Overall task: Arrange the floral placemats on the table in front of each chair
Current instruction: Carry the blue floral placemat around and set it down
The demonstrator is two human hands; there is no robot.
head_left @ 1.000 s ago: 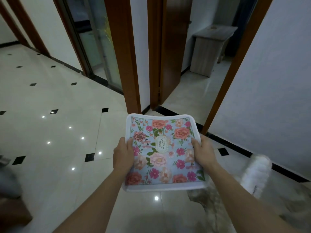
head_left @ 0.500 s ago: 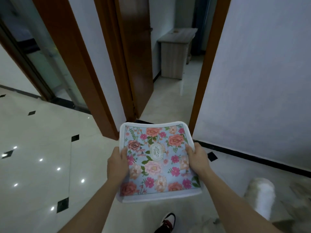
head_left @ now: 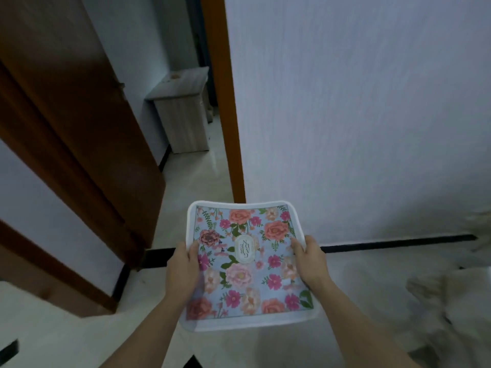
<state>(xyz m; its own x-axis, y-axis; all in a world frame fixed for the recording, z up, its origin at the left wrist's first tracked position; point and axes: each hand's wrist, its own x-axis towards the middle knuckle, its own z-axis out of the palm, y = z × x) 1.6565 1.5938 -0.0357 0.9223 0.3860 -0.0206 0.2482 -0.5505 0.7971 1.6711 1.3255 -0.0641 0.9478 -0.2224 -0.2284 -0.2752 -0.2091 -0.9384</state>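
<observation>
The left hand (head_left: 183,269) and right hand (head_left: 309,261) each pinch a side edge of the limp, white-bordered blue floral placemat (head_left: 247,264) above the pale tiled floor (head_left: 66,328); a slackened thumb risks dropping it.

The floral placemat (head_left: 247,282) has a white border and a light blue ground printed with pink, coral and magenta flowers and green leaves, while the door (head_left: 66,115) is dark brown wood, the wall (head_left: 358,115) pale bluish white, the cabinet (head_left: 183,123) grey wood grain and the floor (head_left: 358,282) glossy cream.
</observation>
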